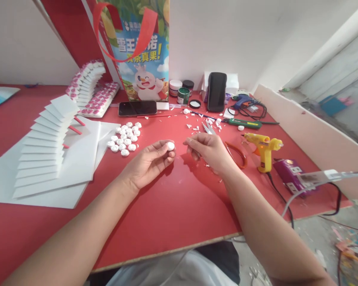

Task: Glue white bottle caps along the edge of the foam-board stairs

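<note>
1. Head view: both hands low over the red table (pixel 173 206), forearms coming in from the bottom edge.
2. Left hand (pixel 150 161): palm up, fingers curled, pinching a small white round piece (pixel 170 145) at the fingertips. Hand rests on or just above the tabletop; can't tell which.
3. Right hand (pixel 210 149): fingers closed loosely, tips pointing toward the left hand. Whether it holds anything small, can't tell.
4. The two hands are near each other, not touching; the white piece sits between them, on the left-hand side.
5. Pile of similar white round pieces (pixel 125 139) on the table, just left of the left hand.
6. Scissors (pixel 209 128) lie just beyond the right hand; an orange-handled tool (pixel 237 153) lies partly behind it.
7. White scraps (pixel 197 119) scattered past the scissors.
8. Yellow glue gun (pixel 264 149) stands right of the right hand, black cord trailing off the table edge. Purple power strip (pixel 289 174) just beside it.
9. Far left: fanned stack of white foam sheets (pixel 44 143) on a larger white sheet.
10. Back edge: black phone (pixel 137 108) lying flat, printed bag (pixel 140 51) with red handles behind it, small paint jars (pixel 181 91), a second phone (pixel 216 91) propped upright.
</note>
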A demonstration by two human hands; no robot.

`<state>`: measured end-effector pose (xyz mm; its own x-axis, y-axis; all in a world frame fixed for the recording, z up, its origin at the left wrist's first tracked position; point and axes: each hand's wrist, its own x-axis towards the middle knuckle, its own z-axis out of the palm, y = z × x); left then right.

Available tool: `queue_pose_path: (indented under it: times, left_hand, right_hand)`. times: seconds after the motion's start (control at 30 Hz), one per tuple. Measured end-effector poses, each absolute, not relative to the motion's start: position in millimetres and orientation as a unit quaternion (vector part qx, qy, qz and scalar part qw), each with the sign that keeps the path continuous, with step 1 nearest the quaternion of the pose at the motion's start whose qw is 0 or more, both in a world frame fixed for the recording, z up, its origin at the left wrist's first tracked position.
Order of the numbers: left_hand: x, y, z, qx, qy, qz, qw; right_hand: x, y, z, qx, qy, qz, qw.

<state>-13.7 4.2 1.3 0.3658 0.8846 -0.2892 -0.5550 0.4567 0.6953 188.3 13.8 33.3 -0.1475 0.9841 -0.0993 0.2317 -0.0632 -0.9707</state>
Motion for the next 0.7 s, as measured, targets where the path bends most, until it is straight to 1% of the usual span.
queue_pose_path:
  times: [0.03, 0.1, 0.17, 0.23, 0.33, 0.4, 0.5, 0.6, 0.7]
  left_hand:
    - [-14.1, 4.6, 0.7, 0.247, 0.337, 0.459, 0.784]
    - [-15.0, 5.4, -0.5, 0.246, 0.353, 0.465, 0.774]
    - [-15.7, 5.9, -1.0, 0.249, 0.363, 0.474, 0.763]
    - [-15.6, 5.6, -0.1, 0.254, 0.368, 0.482, 0.753]
    - [-13.9, 3.6, 3.7, 0.259, 0.37, 0.486, 0.748]
    - [-12.1, 1.7, 6.7, 0.275, 0.369, 0.489, 0.741]
    - [-9.6, -1.3, 9.3, 0.325, 0.372, 0.499, 0.712]
    - [-7.6, -3.8, 8.4, 0.401, 0.392, 0.498, 0.662]
    - [-5.2, -6.3, 6.2, 0.484, 0.416, 0.49, 0.594]
  right_hand:
    - [192.2, 10.7, 41.0, -0.556, -0.61, 0.446, 0.346]
    - [201.1, 2.5, 59.6, -0.604, -0.686, 0.302, 0.271]
    - [210.7, -6.8, 77.9, -0.643, -0.722, 0.167, 0.193]
    - [221.2, -15.4, 90.4, -0.672, -0.722, 0.1, 0.132]
    - [239.8, -25.7, 91.1, -0.705, -0.698, 0.079, 0.093]
    - [253.5, -31.2, 81.7, -0.717, -0.685, 0.08, 0.1]
    - [268.2, -39.2, 64.9, -0.717, -0.679, 0.066, 0.144]
    - [264.6, -47.7, 56.9, -0.686, -0.688, 0.067, 0.228]
    - [240.6, -54.4, 55.8, -0.6, -0.721, 0.111, 0.328]
